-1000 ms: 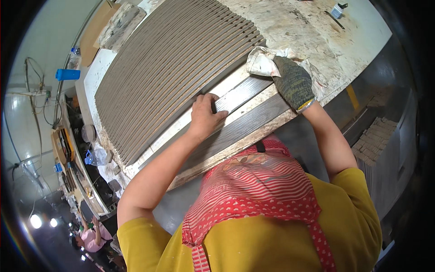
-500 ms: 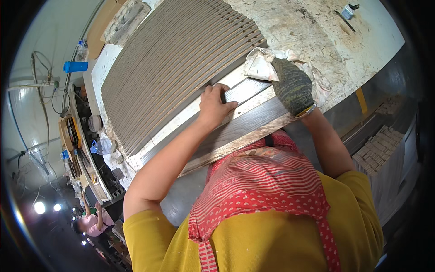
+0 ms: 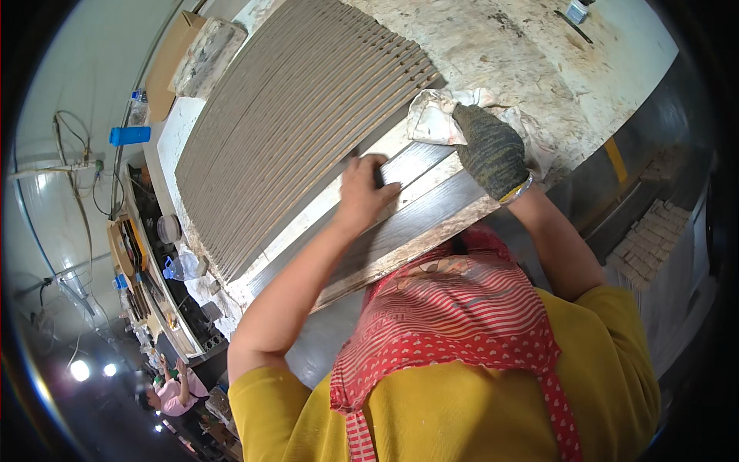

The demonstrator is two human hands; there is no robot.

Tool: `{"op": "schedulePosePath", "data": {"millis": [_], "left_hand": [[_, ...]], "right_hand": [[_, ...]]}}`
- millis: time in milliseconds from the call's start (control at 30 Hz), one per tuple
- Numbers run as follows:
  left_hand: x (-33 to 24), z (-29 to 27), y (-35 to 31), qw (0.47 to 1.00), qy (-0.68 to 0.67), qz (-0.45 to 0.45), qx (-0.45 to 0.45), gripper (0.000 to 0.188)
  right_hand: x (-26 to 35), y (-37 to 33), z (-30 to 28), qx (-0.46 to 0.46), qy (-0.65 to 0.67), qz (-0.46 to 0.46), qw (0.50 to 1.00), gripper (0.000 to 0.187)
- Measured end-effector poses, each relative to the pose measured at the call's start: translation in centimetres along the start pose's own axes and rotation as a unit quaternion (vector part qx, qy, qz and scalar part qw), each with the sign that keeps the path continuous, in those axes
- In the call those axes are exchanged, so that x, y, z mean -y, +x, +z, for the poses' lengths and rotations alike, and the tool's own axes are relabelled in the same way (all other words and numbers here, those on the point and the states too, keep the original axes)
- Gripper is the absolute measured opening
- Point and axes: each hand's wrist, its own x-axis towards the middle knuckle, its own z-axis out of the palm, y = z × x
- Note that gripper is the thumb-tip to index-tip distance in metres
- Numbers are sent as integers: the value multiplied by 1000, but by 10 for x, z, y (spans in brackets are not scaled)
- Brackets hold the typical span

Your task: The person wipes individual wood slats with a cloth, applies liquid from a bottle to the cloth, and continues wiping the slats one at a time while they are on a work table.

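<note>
My bare left hand point(image 3: 362, 192) rests over a narrow dark grey plank point(image 3: 416, 164), thumb and fingers bent around a small dark thing that I cannot make out. My right hand point(image 3: 493, 150), in a dark knitted glove, grips a crumpled, stained white cloth point(image 3: 436, 115) at the plank's right end. Nearer to me lies a wider dark grey plank point(image 3: 431, 206) along the table's front edge. Just beyond my left hand, many thin grey-brown strips point(image 3: 300, 123) stand side by side in a long, tightly packed row.
The stained white table point(image 3: 531, 69) carries a small white-and-blue container point(image 3: 576, 11) and a thin dark tool point(image 3: 573, 27) at the far right. A blue cup-shaped thing point(image 3: 129, 135) is at the left. Stacked pieces point(image 3: 650, 242) stand at right; another person point(image 3: 177, 391) is far left.
The whole view has shifted slightly. Both hands keep nearly the same places on the planks, and the cloth is still in my right hand.
</note>
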Motion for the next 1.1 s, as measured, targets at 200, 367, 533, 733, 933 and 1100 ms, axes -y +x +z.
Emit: {"op": "schedulePosePath", "data": {"millis": [200, 367, 533, 733, 933, 1100], "left_hand": [[-8, -2, 2, 1000, 14, -10, 2, 54], [-22, 6, 5, 999, 6, 12, -39, 45], [47, -36, -64, 978, -173, 9, -116, 11], [63, -52, -114, 981, 105, 36, -162, 30], [50, -33, -57, 995, -23, 4, -93, 28], [43, -42, -43, 995, -84, -54, -28, 19]], "right_hand": [[0, -2, 0, 6, -3, 8, 1000, 53], [0, -3, 2, -4, -29, -19, 999, 53], [3, 1, -5, 6, -8, 37, 999, 47], [17, 18, -25, 10, 168, -1, 986, 29], [72, 15, -14, 224, 7, -113, 968, 37], [-27, 41, -57, 91, -69, 59, 992, 34]]}}
